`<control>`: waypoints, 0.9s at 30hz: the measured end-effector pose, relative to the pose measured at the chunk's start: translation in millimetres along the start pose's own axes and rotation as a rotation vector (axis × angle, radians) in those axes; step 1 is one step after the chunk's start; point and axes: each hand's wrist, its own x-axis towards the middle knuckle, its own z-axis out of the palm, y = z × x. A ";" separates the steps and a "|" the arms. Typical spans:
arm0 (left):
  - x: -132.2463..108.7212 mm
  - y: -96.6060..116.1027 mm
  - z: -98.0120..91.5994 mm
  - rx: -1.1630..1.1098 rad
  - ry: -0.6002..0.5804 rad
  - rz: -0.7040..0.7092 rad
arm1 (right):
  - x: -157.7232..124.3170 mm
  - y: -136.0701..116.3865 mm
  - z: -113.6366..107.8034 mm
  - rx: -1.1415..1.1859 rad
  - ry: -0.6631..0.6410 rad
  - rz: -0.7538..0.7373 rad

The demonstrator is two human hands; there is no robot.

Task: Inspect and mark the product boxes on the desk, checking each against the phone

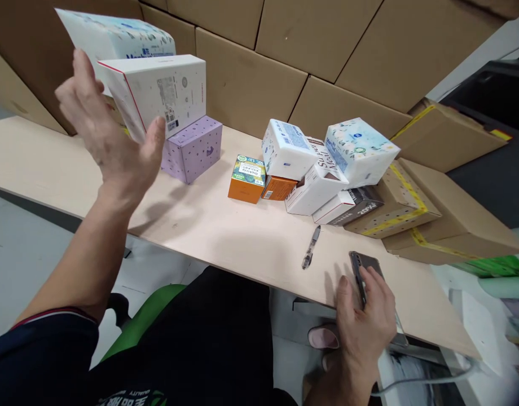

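At the left, my left hand [115, 138] is raised with fingers and thumb spread. It is beside a white box with a red edge [166, 93], its thumb overlapping the box's front; I cannot tell whether they touch. That box rests on a purple spotted box [196, 149]. Behind it stands a pale blue tissue pack [128, 36]. My right hand [367, 316] is at the table's front edge, thumb and fingers apart, partly covering a dark smartphone [372, 265]. Whether the fingertips touch the phone is unclear. A pen [311, 247] lies left of the phone.
An orange and green box [246, 180] stands mid-table. Right of it are stacked a tissue pack [287, 149], a white lettered box [314, 189] and another tissue pack [361, 149]. Cardboard boxes [454, 214] crowd the right end. Large cartons [246, 82] wall the back.
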 end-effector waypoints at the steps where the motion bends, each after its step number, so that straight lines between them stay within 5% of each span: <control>1: -13.8 8.0 -0.7 -0.001 0.014 0.069 | -0.4 -5.0 2.4 0.022 0.034 0.007; 5: -75.1 54.8 14.4 -0.043 -0.327 0.287 | -2.5 -34.9 21.1 0.215 0.182 -0.013; 7: -96.9 80.9 29.6 0.070 -0.576 0.273 | -3.3 -50.4 32.9 0.318 0.211 -0.081; 10: -110.4 109.5 52.5 0.222 -0.731 0.218 | -4.5 -64.4 45.7 0.377 0.205 -0.164; 17: -99.4 118.4 70.4 0.331 -0.759 0.198 | -6.1 -67.5 48.0 0.377 0.197 -0.127; 24: -123.5 101.1 20.7 0.256 -0.684 0.270 | -4.9 -67.5 47.2 0.386 0.162 -0.109; 27: -145.3 87.1 1.1 -0.014 -0.683 0.393 | -5.1 -66.9 47.2 0.395 0.164 -0.098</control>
